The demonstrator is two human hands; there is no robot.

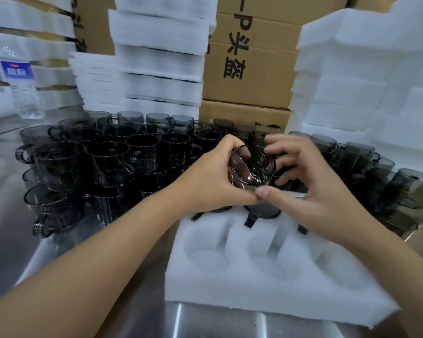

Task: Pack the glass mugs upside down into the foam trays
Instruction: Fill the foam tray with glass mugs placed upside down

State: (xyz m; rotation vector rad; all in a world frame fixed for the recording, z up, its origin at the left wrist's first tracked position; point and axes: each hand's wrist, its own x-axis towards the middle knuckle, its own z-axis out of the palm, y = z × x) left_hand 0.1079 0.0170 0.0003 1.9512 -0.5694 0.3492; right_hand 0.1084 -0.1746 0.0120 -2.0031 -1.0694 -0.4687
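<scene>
My left hand [211,178] and right hand [310,181] both gripped one smoky glass mug [252,167], fingers wrapped around it, above the foam tray [254,284], front pockets empty.

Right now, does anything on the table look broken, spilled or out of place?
Nothing stands out. Both hands hold one mug over the foam tray; the loose mugs look whole, and no spill shows.

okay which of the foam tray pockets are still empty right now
The three pockets in the near row of the foam tray are empty. The far row, under the left hand and right hand, already shows dark mugs seated in it.
</scene>
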